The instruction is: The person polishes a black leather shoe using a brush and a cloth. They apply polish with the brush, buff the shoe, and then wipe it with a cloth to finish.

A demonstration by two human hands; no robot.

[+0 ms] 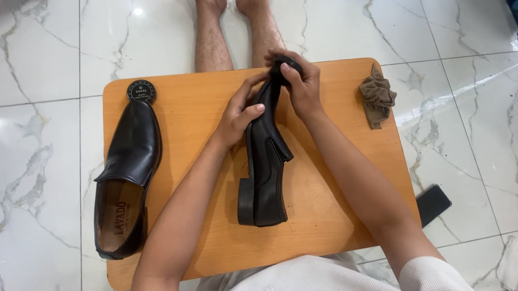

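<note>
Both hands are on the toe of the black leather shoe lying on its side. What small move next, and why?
Probably keep rubbing across the toe: the left hand steadies the black leather shoe on the orange wooden board, while the right hand presses something dark against its tip. The heel end lies untouched.

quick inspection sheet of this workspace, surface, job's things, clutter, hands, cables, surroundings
surface: orange wooden board over the person's lap
job's things: black shoe lying on its side, held at the toe; second black shoe upright at the board's left; round black tin by its toe
clutter: crumpled brown cloth at the right edge
hands: left hand and right hand both grip the toe end
cables: nothing seen
surroundings: white marble floor; dark phone on the floor
</note>
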